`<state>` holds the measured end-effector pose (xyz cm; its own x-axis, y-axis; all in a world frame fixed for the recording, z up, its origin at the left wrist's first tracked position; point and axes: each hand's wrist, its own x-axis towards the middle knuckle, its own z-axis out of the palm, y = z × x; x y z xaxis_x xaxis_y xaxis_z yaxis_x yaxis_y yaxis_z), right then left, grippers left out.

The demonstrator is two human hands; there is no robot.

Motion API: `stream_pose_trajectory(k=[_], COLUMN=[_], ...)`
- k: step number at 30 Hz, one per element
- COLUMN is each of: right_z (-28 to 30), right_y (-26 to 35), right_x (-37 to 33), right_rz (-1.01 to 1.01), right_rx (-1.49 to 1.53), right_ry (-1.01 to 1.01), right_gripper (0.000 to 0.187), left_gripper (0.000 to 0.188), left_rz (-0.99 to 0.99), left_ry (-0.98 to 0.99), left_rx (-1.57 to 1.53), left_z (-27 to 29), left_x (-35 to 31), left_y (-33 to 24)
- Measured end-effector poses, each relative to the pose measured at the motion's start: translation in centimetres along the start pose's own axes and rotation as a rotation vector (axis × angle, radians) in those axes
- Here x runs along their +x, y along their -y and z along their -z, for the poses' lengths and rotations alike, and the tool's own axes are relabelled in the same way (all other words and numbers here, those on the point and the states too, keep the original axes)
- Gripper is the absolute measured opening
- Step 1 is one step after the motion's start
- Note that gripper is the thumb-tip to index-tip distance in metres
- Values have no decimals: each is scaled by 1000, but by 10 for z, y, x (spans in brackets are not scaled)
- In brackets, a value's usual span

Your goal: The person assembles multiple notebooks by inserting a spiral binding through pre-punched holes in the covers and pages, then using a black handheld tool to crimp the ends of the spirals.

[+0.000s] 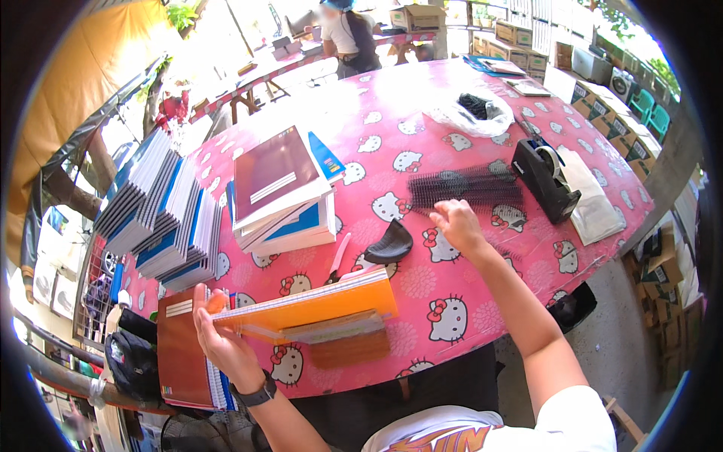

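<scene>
My left hand (pixel 224 340) grips the left end of an orange-covered notebook (pixel 316 303), which stands on its long edge with its page edges facing up. Against its near side rests a wooden block (pixel 350 348). My right hand (pixel 458 226) reaches over the near edge of a pile of black spiral binding coils (pixel 463 188). Its fingers are bent together; whether a coil is between them is hidden. Between the two hands lie a black curved piece (pixel 389 242) and a pink-handled tool (pixel 340 255), partly behind the notebook.
Stacks of blue notebooks (pixel 162 211) and brown-covered notebooks (pixel 280 177) stand left. More brown notebooks (pixel 181 350) lie beneath my left hand. Right are a black tape dispenser (pixel 546 181) and a plastic bag (pixel 471 117). A person (pixel 350 38) stands at a far table.
</scene>
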<state>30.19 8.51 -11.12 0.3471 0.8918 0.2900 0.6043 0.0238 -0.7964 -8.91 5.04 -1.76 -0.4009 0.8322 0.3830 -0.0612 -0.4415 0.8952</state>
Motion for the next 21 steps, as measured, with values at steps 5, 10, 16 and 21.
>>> stream_pose_trajectory(k=[5,10,16,21], right_z=[-5,37,79,66], right_y=[-3,93,133,139], right_x=[7,-23,-53,-62], right_rz=[158,128,437,524], right_rx=[-341,56,68,295], right_ry=[197,240,705,529], right_gripper=[18,23,27,39], left_gripper=[70,81,38,28], left_rz=[-643,-655,-614,-747], left_ry=[-81,566,603,479], left_rx=[909,1073,1023,1014], left_z=[-30,-103,-118,-121], left_x=[-47,-73,-76,-84], left_y=[-36,-51,-16,-25])
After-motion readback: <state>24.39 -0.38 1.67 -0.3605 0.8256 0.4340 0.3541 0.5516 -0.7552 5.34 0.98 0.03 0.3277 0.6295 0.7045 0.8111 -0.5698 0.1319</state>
